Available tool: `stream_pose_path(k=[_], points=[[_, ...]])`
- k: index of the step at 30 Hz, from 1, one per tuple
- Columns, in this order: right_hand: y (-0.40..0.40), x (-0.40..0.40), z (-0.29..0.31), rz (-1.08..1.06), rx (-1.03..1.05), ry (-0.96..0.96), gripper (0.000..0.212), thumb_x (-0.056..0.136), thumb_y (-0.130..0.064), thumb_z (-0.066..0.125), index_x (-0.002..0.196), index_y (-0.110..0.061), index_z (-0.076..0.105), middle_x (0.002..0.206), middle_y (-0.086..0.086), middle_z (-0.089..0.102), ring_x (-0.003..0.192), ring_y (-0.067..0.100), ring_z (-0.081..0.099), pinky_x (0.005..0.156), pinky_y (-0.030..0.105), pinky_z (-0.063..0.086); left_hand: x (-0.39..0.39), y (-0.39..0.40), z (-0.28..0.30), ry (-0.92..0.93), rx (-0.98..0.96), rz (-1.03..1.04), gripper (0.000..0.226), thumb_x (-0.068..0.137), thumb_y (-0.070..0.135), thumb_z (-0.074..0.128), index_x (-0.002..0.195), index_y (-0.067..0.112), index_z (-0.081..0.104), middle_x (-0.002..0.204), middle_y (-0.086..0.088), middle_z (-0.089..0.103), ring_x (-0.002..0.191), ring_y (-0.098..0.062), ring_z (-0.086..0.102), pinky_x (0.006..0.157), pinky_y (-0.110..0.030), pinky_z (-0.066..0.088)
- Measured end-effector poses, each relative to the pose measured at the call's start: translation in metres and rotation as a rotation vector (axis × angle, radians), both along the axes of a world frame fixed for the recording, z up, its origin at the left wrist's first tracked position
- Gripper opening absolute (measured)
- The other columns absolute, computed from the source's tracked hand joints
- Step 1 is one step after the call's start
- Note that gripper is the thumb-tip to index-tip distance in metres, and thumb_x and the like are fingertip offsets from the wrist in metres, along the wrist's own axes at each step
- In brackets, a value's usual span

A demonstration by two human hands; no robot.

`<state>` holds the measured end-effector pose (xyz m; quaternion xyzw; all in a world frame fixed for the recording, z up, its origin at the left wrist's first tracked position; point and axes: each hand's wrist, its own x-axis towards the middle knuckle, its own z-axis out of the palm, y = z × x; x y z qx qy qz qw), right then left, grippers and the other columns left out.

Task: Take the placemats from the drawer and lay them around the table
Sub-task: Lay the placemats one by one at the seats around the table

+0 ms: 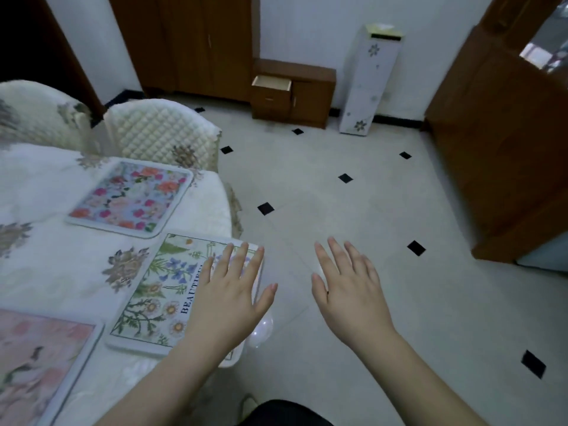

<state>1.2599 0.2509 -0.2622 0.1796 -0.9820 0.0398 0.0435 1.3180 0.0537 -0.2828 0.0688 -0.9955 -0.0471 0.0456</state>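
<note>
Three floral placemats lie on the table (46, 265), which wears a quilted cream cloth. One with red and pink flowers (132, 198) sits toward the far edge. A botanical one printed "BEAUTIFUL" (159, 290) lies near the table's right edge, and my left hand (230, 293) is spread flat over its right part, fingers straight. A pale pink one (40, 364) is at the lower left. My right hand (347, 287) hovers open over the floor, holding nothing. The small wooden cabinet's top drawer (272, 84) stands pulled out by the far wall.
Two quilted chair backs (159, 130) stand behind the table. A tall white floral box (368, 81) stands beside the wooden cabinet (310, 96). A wardrobe (190, 44) fills the back wall and a wooden door (498, 133) is at right. Tiled floor lies between.
</note>
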Motion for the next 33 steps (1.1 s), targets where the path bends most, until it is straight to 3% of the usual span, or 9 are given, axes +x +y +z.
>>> stream_pose_path(k=[4, 15, 18, 21, 24, 28, 33], points=[[-0.039, -0.027, 0.003, 0.092, 0.013, 0.031, 0.056, 0.094, -0.043, 0.032, 0.139, -0.018, 0.055, 0.143, 0.007, 0.054, 0.130, 0.031, 0.052, 0.107, 0.041, 0.024, -0.012, -0.032, -0.002, 0.009, -0.005, 0.080, 0.066, 0.093, 0.060, 0.031, 0.141, 0.021, 0.054, 0.143, -0.009, 0.056, 0.133, -0.032, 0.052, 0.105, -0.056, 0.044], [-0.125, -0.085, -0.010, 0.428, 0.002, 0.024, 0.055, 0.095, -0.043, 0.032, 0.138, -0.017, 0.054, 0.141, 0.008, 0.055, 0.129, 0.032, 0.053, 0.106, 0.041, 0.024, -0.015, -0.091, -0.014, 0.015, -0.016, 0.358, 0.069, 0.097, 0.062, 0.022, 0.146, 0.022, 0.049, 0.147, -0.008, 0.052, 0.137, -0.030, 0.047, 0.112, -0.053, 0.033], [-0.145, -0.104, -0.021, 0.530, 0.000, -0.022, 0.056, 0.095, -0.043, 0.030, 0.140, -0.017, 0.051, 0.143, 0.008, 0.053, 0.131, 0.032, 0.051, 0.108, 0.047, 0.037, -0.015, -0.096, -0.020, 0.010, -0.037, 0.474, 0.067, 0.097, 0.062, 0.025, 0.149, 0.024, 0.043, 0.150, -0.007, 0.048, 0.139, -0.030, 0.045, 0.112, -0.053, 0.036], [-0.161, -0.123, -0.030, 0.636, 0.000, -0.078, 0.056, 0.095, -0.043, 0.031, 0.139, -0.017, 0.053, 0.142, 0.007, 0.055, 0.128, 0.032, 0.054, 0.101, 0.050, 0.046, -0.026, -0.091, -0.025, 0.005, -0.047, 0.566, 0.067, 0.096, 0.060, 0.031, 0.152, 0.025, 0.037, 0.154, -0.008, 0.043, 0.140, -0.031, 0.043, 0.114, -0.049, 0.028], [-0.172, -0.145, -0.039, 0.763, 0.003, -0.094, 0.057, 0.093, -0.043, 0.032, 0.139, -0.018, 0.054, 0.142, 0.006, 0.055, 0.129, 0.031, 0.053, 0.101, 0.049, 0.045, -0.041, -0.082, -0.030, -0.054, -0.072, 0.652, 0.067, 0.096, 0.060, 0.028, 0.153, 0.026, 0.036, 0.156, -0.006, 0.041, 0.141, -0.030, 0.042, 0.115, -0.050, 0.030], [-0.178, -0.176, -0.049, 0.918, 0.031, -0.122, 0.057, 0.093, -0.044, 0.033, 0.141, -0.021, 0.051, 0.145, 0.003, 0.053, 0.132, 0.029, 0.051, 0.104, 0.045, 0.042, -0.042, -0.070, -0.030, -0.123, -0.096, 0.754, 0.066, 0.098, 0.060, 0.023, 0.153, 0.026, 0.035, 0.159, -0.005, 0.035, 0.144, -0.028, 0.037, 0.113, -0.048, 0.021], [-0.187, -0.193, -0.057, 1.044, 0.049, -0.174, 0.059, 0.093, -0.044, 0.029, 0.145, -0.023, 0.047, 0.149, 0.003, 0.048, 0.137, 0.029, 0.045, 0.108, 0.048, 0.038, -0.032, -0.054, -0.026, -0.175, -0.070, 0.941, 0.066, 0.097, 0.062, 0.024, 0.154, 0.029, 0.033, 0.160, -0.003, 0.033, 0.146, -0.027, 0.034, 0.115, -0.049, 0.025]])
